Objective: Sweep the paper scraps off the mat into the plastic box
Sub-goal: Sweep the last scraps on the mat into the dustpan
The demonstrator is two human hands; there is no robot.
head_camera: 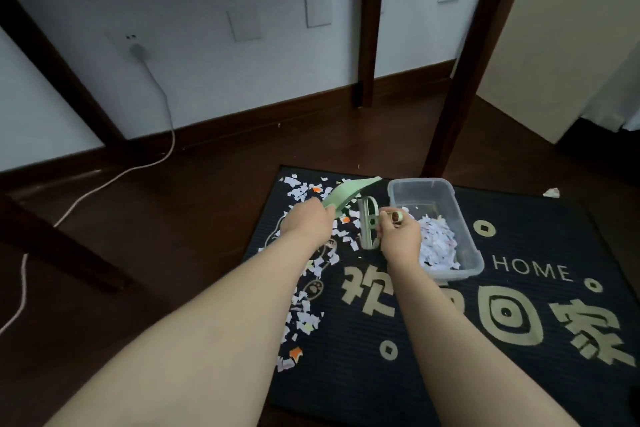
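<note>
Forearms (214, 322) nearest, over black ribbed mat (450, 374) (gold lettering, "HOME") on dark wood floor (173, 218), white wall (277, 73) behind. Left grip (306, 222) clamped on green dustpan (346, 191); right grip (400, 236) curled round small brush (367, 227). Paper scraps (304, 315) strewn along mat's left; more inside clear plastic box (420, 182).

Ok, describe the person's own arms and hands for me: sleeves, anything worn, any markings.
The left forearm and right forearm are bare up to the wrists; no sleeve shows. The left hand and right hand wear no gloves, and no watch, bracelet or strap shows at either wrist. No markings are visible. Rings cannot be told at this size.
</note>
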